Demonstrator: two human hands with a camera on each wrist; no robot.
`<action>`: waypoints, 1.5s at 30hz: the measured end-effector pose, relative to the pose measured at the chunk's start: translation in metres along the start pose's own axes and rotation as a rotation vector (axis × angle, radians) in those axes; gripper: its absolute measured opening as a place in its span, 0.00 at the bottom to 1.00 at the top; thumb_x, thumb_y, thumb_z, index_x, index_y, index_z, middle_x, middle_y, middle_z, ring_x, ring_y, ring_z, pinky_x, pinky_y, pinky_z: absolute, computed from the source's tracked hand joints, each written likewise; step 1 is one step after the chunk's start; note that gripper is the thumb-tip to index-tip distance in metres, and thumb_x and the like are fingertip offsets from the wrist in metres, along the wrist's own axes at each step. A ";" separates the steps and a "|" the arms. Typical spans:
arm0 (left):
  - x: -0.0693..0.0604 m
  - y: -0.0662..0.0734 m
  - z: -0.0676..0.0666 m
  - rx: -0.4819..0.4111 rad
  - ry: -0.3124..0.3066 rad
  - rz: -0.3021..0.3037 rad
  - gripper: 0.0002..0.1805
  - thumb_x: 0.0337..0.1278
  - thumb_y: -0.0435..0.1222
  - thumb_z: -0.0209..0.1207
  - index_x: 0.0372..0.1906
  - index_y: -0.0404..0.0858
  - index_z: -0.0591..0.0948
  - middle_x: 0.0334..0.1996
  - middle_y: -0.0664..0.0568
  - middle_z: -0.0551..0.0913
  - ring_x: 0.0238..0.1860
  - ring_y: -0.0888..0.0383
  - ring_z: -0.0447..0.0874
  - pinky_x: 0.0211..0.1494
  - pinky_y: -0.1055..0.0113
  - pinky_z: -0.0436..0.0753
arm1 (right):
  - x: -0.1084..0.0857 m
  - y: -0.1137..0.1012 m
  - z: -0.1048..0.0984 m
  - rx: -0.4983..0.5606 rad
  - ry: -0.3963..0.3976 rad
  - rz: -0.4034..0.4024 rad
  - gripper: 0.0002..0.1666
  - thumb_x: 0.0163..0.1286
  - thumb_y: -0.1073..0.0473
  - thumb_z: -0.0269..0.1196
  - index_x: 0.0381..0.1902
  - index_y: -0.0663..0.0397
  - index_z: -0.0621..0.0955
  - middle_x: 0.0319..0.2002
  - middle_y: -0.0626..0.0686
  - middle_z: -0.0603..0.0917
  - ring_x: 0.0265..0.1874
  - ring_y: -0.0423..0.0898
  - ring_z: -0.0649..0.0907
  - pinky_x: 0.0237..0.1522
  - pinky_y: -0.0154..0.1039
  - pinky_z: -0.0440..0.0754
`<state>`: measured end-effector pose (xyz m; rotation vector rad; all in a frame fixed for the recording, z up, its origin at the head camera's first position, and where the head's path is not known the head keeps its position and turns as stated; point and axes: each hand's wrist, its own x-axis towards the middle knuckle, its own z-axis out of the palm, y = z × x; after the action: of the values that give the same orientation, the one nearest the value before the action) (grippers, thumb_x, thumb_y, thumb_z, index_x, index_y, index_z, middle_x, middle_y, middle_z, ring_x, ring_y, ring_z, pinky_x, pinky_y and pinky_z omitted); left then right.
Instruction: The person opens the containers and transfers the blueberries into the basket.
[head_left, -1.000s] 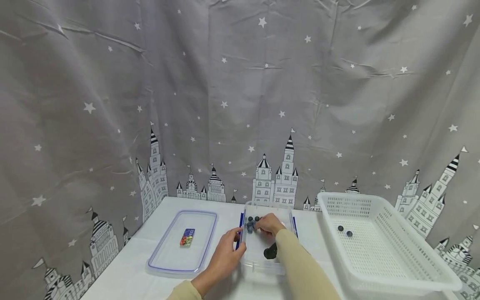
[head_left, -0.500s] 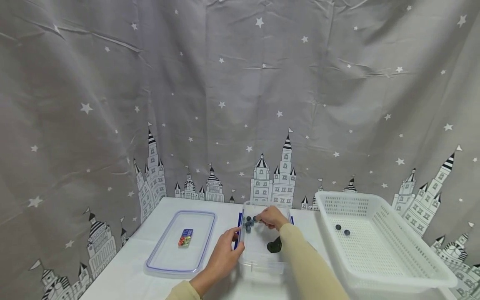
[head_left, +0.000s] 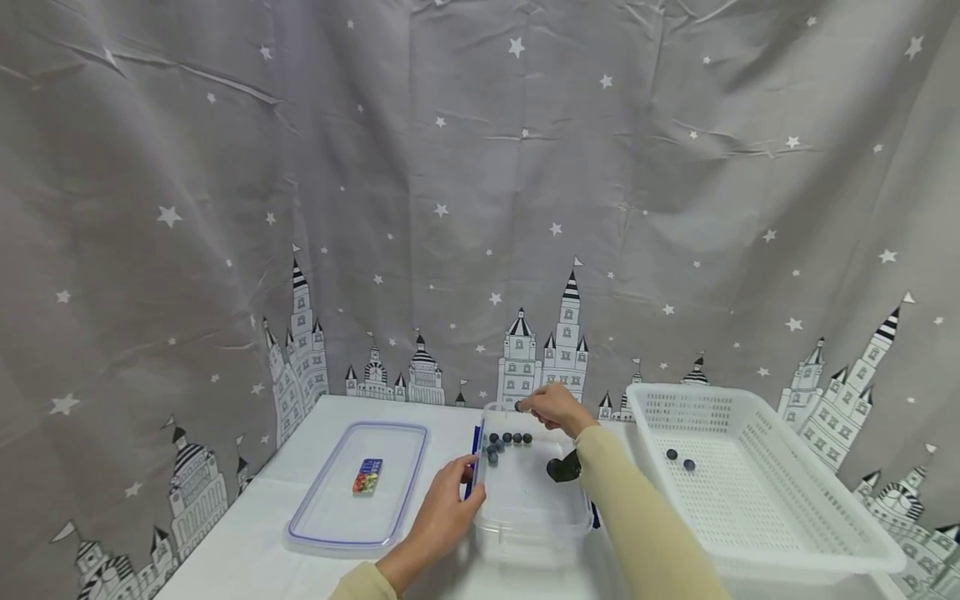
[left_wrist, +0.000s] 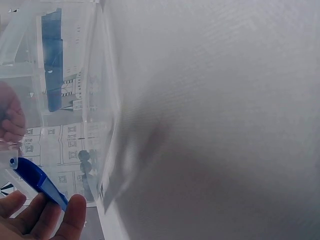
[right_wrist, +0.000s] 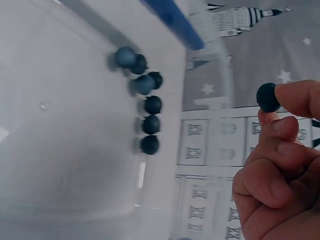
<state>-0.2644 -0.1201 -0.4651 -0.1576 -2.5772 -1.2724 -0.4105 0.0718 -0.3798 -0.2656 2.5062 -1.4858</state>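
Observation:
A clear plastic food container [head_left: 532, 525] with blue side latches stands in front of me. Several blueberries [right_wrist: 151, 125] lie inside it along its far left corner. My right hand [head_left: 558, 407] is raised over the container's far rim, pinching one blueberry [right_wrist: 268, 97] between thumb and finger. At the container's left side, my left hand [head_left: 446, 504] holds the blue latch [left_wrist: 42, 182] with curled fingers. Two more blueberries [head_left: 680, 460] lie in the white slotted basket [head_left: 750, 500] on the right.
A clear lid [head_left: 360, 483] with a blue seal and a colourful label [head_left: 367, 477] lies on the white table at left. A grey curtain [head_left: 465, 183] printed with stars and castles hangs behind. The right wrist carries a dark device [head_left: 564, 468].
My right hand has lifted from among the blueberries in the container up to its far rim, bringing one blueberry with it. The left hand stays at the container's left side.

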 end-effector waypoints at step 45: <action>0.000 -0.001 0.001 -0.015 0.015 0.023 0.26 0.64 0.39 0.57 0.65 0.34 0.74 0.48 0.48 0.80 0.54 0.51 0.77 0.62 0.47 0.76 | -0.054 0.044 -0.160 -0.091 0.106 -0.009 0.14 0.74 0.54 0.58 0.37 0.61 0.78 0.16 0.44 0.66 0.19 0.40 0.65 0.26 0.36 0.69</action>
<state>-0.2647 -0.1200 -0.4668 -0.1797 -2.5461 -1.2807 -0.4042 0.2414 -0.3384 -0.2190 2.6635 -1.4274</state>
